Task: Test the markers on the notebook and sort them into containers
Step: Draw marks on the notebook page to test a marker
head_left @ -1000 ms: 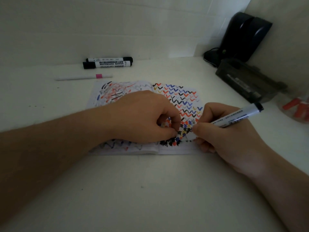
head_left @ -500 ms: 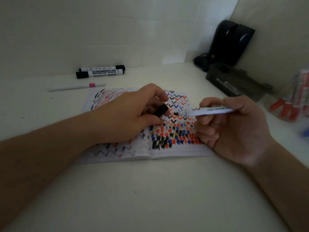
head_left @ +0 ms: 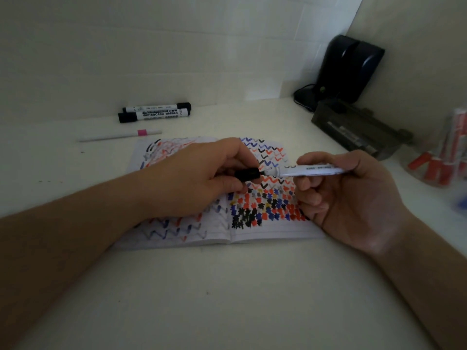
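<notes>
Lying open on table point(head_left: 227, 299): notebook point(head_left: 252, 231)

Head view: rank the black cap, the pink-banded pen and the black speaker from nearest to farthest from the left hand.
1. Black cap: pinched in the left hand itself.
2. Pink-banded pen: on the table, beyond the hand to its left.
3. Black speaker: in the far right corner.
</notes>
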`<state>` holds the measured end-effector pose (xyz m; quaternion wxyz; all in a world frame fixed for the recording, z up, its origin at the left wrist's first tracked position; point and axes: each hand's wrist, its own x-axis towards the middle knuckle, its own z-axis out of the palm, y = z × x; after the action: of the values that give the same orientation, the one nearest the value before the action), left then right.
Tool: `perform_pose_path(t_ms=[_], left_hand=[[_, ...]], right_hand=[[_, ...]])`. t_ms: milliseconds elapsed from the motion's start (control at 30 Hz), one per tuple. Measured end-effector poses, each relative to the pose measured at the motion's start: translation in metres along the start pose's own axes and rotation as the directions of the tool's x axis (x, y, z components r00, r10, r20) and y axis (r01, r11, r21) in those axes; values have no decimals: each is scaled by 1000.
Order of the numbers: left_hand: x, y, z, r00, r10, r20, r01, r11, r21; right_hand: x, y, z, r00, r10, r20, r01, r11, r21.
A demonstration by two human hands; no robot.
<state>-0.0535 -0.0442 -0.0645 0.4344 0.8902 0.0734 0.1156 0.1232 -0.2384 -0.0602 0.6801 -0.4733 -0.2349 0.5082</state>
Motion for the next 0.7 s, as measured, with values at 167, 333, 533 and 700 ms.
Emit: perform_pose_path(t_ms=[167,333,533,700], left_hand=[[1,4,-2,1000,21,18,-21,1000,4],[0,0,-14,999,17,51,2,933,-360],[1,-12,-23,994,4,106,39,917,-398],[5,-11,-20,996,18,87,17,921,-389]], right_hand=[[-2,2,8,1000,-5,-22,3,996,-86],[-9,2,9,997,-73,-34,65,976,-206],[-15,5,11,981,-193,-26,163,887,-432],[-20,8,14,908,-417,48,299,562,-772]])
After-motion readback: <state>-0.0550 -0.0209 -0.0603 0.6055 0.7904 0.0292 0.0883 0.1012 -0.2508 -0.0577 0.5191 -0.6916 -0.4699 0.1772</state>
